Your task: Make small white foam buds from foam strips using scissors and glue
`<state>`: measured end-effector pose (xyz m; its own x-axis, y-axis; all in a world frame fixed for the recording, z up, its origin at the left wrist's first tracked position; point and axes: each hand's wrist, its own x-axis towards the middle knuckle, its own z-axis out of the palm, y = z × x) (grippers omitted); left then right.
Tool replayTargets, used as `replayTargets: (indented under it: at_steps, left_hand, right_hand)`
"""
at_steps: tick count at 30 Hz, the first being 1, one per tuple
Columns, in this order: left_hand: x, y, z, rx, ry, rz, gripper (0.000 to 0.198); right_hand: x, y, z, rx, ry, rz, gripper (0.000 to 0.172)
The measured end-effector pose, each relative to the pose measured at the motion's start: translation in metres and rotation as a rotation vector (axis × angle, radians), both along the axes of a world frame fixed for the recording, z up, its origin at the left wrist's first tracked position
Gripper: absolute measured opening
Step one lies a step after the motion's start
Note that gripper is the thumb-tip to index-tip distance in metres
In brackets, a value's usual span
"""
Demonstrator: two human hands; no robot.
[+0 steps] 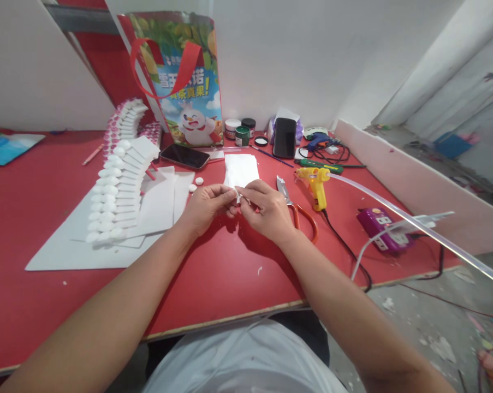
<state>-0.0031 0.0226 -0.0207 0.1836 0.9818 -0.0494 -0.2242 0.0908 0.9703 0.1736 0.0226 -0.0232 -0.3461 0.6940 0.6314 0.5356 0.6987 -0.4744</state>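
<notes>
My left hand (213,207) and my right hand (266,210) meet above the red table, fingertips pinched together. Between them is a small white piece (238,197), mostly covered by the fingers, so its kind is unclear. Just beyond lies a stack of white paper sheets (242,168). Two small white discs (199,180) rest to the left of the stack. Orange-handled scissors (297,213) lie partly behind my right hand. Further right is a yellow glue gun (316,185) with a long clear glue stick in its back.
Rows of white rounded-end sticks (115,191) lie on white boards (58,251) at the left. Behind stand a colourful bag (192,82), paint jars (242,135) and an upright phone (284,138). Another phone (184,156) lies flat. A purple box (383,229) and cables occupy the right.
</notes>
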Motion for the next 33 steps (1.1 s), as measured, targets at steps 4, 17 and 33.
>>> replayTargets:
  at_steps: [4, 17, 33]
  left_hand:
    - [0.0015, -0.0002, -0.0007, 0.021, -0.023, 0.003, 0.038]
    - [-0.0005, -0.0002, -0.003, 0.041, 0.01, 0.019, 0.035]
    - [0.0011, -0.0004, 0.0007, 0.004, 0.03, 0.083, 0.042]
  right_hand:
    - [-0.001, -0.0007, 0.0011, 0.012, 0.046, 0.015, 0.031]
    - [0.0008, 0.0006, -0.0013, 0.028, -0.012, 0.003, 0.032]
    - [0.0006, 0.0001, 0.0, -0.044, 0.017, -0.008, 0.032]
